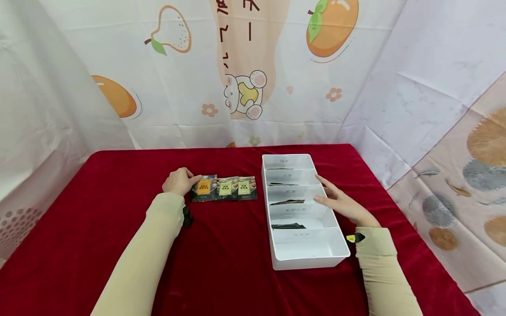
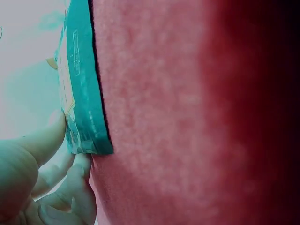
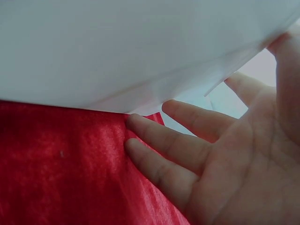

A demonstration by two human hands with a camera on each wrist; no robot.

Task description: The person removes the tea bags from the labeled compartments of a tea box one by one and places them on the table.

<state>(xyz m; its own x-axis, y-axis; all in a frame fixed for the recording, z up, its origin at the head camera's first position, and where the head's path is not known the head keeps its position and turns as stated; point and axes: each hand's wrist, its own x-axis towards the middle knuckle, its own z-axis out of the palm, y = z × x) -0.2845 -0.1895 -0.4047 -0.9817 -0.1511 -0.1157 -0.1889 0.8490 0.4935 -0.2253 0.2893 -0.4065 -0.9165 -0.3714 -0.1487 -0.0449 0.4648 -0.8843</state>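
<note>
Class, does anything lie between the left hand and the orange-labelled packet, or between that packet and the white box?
Nothing separates the left hand from the orange-labelled packet: it pinches the edge. Toward the white box, the middle packet and right-hand packet lie in line, then the box's wall rises.

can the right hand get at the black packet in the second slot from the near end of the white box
Probably yes: the right hand is at the side of the white box, whose top is open, and nothing covers the black packet. It would likely need to come in from above.
</note>
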